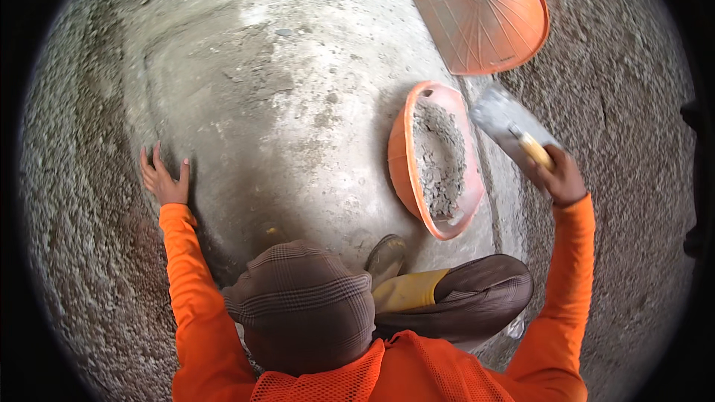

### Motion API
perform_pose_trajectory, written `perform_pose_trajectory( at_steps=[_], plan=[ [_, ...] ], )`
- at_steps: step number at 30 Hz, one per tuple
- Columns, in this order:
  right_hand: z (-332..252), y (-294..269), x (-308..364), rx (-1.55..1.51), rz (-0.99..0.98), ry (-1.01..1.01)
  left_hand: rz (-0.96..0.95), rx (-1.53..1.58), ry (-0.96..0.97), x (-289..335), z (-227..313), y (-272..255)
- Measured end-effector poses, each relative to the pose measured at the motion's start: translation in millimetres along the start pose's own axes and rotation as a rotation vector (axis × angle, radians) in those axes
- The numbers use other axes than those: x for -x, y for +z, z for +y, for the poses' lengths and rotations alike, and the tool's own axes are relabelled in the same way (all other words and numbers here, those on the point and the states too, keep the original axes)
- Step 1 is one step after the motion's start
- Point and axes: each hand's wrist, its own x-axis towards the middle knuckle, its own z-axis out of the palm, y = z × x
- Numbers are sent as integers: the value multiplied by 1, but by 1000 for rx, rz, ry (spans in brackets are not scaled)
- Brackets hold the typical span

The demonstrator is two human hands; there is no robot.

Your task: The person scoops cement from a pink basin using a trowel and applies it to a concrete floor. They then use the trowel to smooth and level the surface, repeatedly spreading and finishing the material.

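My right hand (564, 179) is wrapped round the yellowish wooden handle of a plastering trowel (505, 113). The trowel's flat grey rectangular blade points up and left, just right of an orange pan (401, 167). Grey mortar (438, 156) lies in that pan, with a hollow in its middle and some pale smears on the pan's inner wall. Far to the left, my left hand (165, 177) has its fingers spread and holds nothing. It is over the border between the smooth grey floor and a rough grey surface; whether it touches either I cannot tell.
A second orange pan (484, 18), its ribbed underside showing, lies at the far right. Smooth, dusty concrete (320, 104) with small crumbs fills the middle. Rough grey surfaces (633, 119) flank it on both sides. My bent leg and boot (387, 257) are close below the mortar pan.
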Motion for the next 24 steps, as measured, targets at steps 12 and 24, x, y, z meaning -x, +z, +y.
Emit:
perform_pose_trajectory(
  at_steps=[12,24],
  plan=[
    [145,248,239,-1184,427,1268,-1525,1187,-249,-1,375,15],
    [145,228,265,-1075,332,1300,-1569,1350,-279,71,427,43]
  ],
)
